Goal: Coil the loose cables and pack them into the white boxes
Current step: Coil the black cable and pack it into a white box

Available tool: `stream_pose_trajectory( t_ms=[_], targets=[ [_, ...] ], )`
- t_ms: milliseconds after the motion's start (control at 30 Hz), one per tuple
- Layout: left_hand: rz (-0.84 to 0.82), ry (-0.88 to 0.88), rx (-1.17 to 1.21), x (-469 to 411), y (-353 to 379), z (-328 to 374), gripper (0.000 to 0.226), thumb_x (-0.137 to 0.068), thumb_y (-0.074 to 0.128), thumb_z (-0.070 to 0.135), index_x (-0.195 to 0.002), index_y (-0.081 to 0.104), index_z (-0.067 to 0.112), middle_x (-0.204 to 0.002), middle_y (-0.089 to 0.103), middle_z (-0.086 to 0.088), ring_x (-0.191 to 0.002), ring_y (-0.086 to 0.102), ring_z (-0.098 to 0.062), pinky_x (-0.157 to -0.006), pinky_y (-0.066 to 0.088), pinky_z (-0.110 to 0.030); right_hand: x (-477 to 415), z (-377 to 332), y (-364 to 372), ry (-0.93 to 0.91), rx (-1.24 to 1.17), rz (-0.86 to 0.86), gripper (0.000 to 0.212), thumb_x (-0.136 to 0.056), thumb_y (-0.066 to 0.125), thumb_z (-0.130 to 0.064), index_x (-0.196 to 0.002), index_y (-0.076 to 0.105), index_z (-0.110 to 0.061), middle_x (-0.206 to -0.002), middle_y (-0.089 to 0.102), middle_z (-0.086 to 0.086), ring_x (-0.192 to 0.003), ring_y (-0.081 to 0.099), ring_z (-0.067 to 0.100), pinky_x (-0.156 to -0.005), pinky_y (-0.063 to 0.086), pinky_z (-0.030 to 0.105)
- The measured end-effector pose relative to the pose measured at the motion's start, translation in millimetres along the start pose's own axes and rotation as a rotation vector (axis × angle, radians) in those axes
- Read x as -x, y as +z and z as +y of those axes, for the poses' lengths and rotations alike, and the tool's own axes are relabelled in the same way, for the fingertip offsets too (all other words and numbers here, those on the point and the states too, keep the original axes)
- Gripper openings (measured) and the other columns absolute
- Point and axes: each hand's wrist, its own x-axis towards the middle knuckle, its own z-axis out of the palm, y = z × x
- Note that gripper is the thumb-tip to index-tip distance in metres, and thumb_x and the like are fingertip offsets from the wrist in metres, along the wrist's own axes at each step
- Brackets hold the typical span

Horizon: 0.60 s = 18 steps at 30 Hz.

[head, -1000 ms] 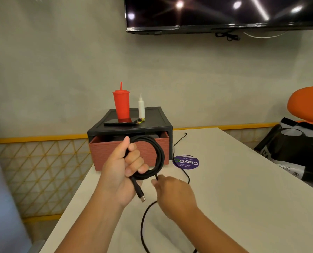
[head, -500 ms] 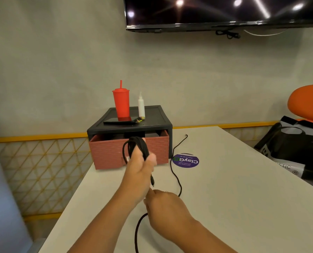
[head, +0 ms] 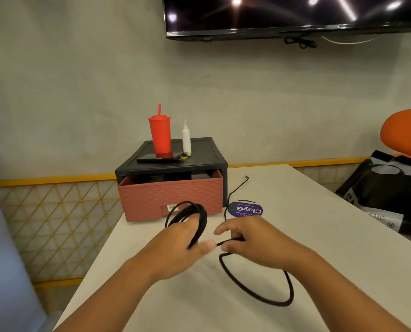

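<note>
Over the table, left fingers grip the coil, right fingers pinch its tail.

The left hand now sits lower than a second ago, turned palm-down, and the coil it grips tilts away beyond its fingers instead of facing the camera. The right hand has come up level beside it, pinching the loose cable, whose slack now bows wide under the right wrist.
</note>
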Motion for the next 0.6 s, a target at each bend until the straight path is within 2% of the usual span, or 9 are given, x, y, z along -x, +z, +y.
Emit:
stream_pose_trajectory(
  t_ms=[100,167,267,333,400,433,467,533,600],
  targets=[
    [-0.032,-0.021,-0.136,0.2,-3.3,7.6,0.048,-0.081,0.055,0.060,-0.110,0.051,0.022,-0.093,0.061,0.007,-0.082,0.058,-0.011,-0.074,0.051,-0.030,-5.7,3.0,-17.2,-0.044,0.238,0.000,0.023,-0.090,0.058,-0.029,-0.112,0.064,-0.028,-0.099,0.068,-0.007,-0.087,0.061,0.007,-0.077,0.047,0.022],
    [0.008,-0.019,-0.137,0.4,-6.3,10.1,0.034,-0.086,0.054,0.052,-0.099,0.056,0.020,-0.083,0.058,0.007,-0.073,0.056,-0.009,-0.065,0.047,-0.025,-9.8,9.0,-29.8,-0.061,0.488,0.046,0.020,-0.093,0.052,-0.029,-0.109,0.063,-0.025,-0.107,0.066,-0.001,-0.096,0.059,0.018,-0.077,0.045,0.027],
    [0.005,-0.019,0.116,1.8,-9.2,13.9,0.024,-0.089,0.056,0.040,-0.086,0.060,0.016,-0.069,0.055,0.007,-0.058,0.049,-0.006,-0.055,0.039,-0.021,-17.6,22.6,-40.1,-0.107,0.794,0.103,0.018,-0.094,0.049,-0.023,-0.109,0.059,-0.021,-0.105,0.064,0.001,-0.093,0.059,0.020,-0.072,0.043,0.028],
    [-0.002,-0.028,0.355,2.9,-11.9,19.2,0.029,-0.084,0.062,0.036,-0.075,0.058,0.009,-0.058,0.045,0.009,-0.050,0.040,-0.004,-0.050,0.032,-0.020,-20.0,30.3,-41.0,-0.232,0.909,0.191,0.017,-0.082,0.069,-0.021,-0.098,0.064,-0.019,-0.088,0.066,0.001,-0.073,0.063,0.020,-0.057,0.044,0.026],
    [-0.009,-0.025,0.574,4.0,-16.5,22.0,0.037,-0.075,0.060,0.038,-0.073,0.057,0.001,-0.050,0.039,0.011,-0.045,0.034,-0.004,-0.048,0.029,-0.018,-20.5,42.2,-41.1,-0.310,0.868,0.347,0.031,-0.056,0.089,-0.022,-0.076,0.066,-0.015,-0.062,0.063,0.001,-0.045,0.058,0.019,-0.040,0.039,0.021],
    [-0.025,-0.019,0.710,5.2,-19.4,22.6,0.036,-0.072,0.060,0.039,-0.071,0.058,0.003,-0.047,0.037,0.012,-0.043,0.032,-0.004,-0.047,0.028,-0.017,-21.3,46.3,-41.2,-0.319,0.851,0.410,0.032,-0.053,0.090,-0.024,-0.071,0.065,-0.014,-0.057,0.061,0.002,-0.040,0.054,0.018,-0.036,0.038,0.020],
    [-0.048,-0.011,0.860,6.2,-22.8,23.1,0.030,-0.069,0.061,0.040,-0.064,0.059,0.011,-0.045,0.034,0.011,-0.040,0.028,-0.005,-0.046,0.027,-0.016,-23.2,49.8,-40.1,-0.313,0.841,0.473,0.028,-0.060,0.086,-0.028,-0.069,0.064,-0.014,-0.054,0.060,0.002,-0.037,0.052,0.018,-0.035,0.036,0.019],
    [-0.055,0.017,1.100,7.9,-30.3,22.9,0.025,-0.068,0.061,0.040,-0.051,0.051,0.024,-0.042,0.028,0.010,-0.037,0.022,-0.005,-0.044,0.025,-0.018,-25.0,51.1,-32.5,-0.262,0.800,0.609,0.027,-0.082,0.060,-0.038,-0.069,0.062,-0.014,-0.055,0.059,0.000,-0.038,0.051,0.020,-0.036,0.032,0.019],
    [-0.016,0.010,1.253,7.6,-32.1,22.1,0.028,-0.067,0.061,0.039,-0.050,0.047,0.022,-0.040,0.027,0.010,-0.034,0.020,-0.004,-0.044,0.024,-0.020,-25.5,44.3,-15.7,-0.156,0.563,0.662,0.031,-0.088,0.047,-0.040,-0.086,0.067,-0.016,-0.073,0.066,-0.003,-0.056,0.060,0.020,-0.047,0.044,0.027]
  ],
)
